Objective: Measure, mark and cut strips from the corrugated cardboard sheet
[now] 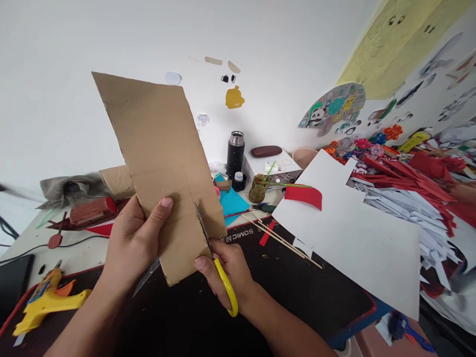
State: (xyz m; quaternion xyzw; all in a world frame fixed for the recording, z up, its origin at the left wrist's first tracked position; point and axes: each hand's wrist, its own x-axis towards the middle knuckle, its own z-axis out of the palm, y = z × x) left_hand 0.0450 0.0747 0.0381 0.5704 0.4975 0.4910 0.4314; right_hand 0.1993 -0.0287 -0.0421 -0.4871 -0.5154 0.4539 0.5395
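Observation:
My left hand (137, 238) grips the left edge of a brown cardboard sheet (159, 134), its thumb lying across the front face. The sheet is raised and tilted above a black desk mat (167, 322). My right hand (230, 267) is closed around yellow-handled scissors (226, 287). One scissor blade lies over the front of the cardboard, pointing up along a cut from the lower edge; the other blade is hidden behind the sheet. Below my left hand, a clear pointed piece (146, 277) sticks out from behind the cardboard; I cannot tell what it is.
A yellow glue gun (48, 302) lies at the left. Behind stand a black thermos (235, 153) and a small brush jar (257, 188). Wooden sticks (282, 240) and a large white sheet (357, 238) lie at the right, beside heaped paper strips (412, 198).

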